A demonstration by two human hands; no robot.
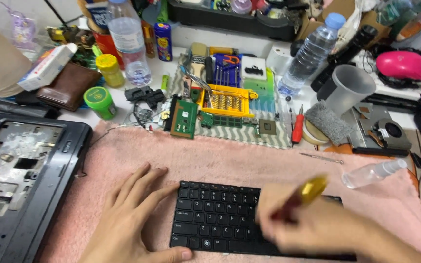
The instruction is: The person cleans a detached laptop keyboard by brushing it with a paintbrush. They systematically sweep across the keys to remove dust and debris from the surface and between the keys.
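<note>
A black laptop keyboard [216, 219] lies on a pink towel [230, 158] at the bottom centre. My left hand [130, 219] rests flat on the towel at the keyboard's left edge, thumb along its lower left corner. My right hand [300, 221] is blurred over the keyboard's right half and grips a tool with a gold and dark red handle [307, 193], its tip down among the keys.
A stripped black laptop base [18, 170] lies at the left. Behind the towel are a green circuit board [183, 118], a yellow parts tray [227, 101], a red screwdriver [296, 129], water bottles [310, 51], a clear cup [349, 87], a small spray bottle [373, 173] and a cooling fan [391, 130].
</note>
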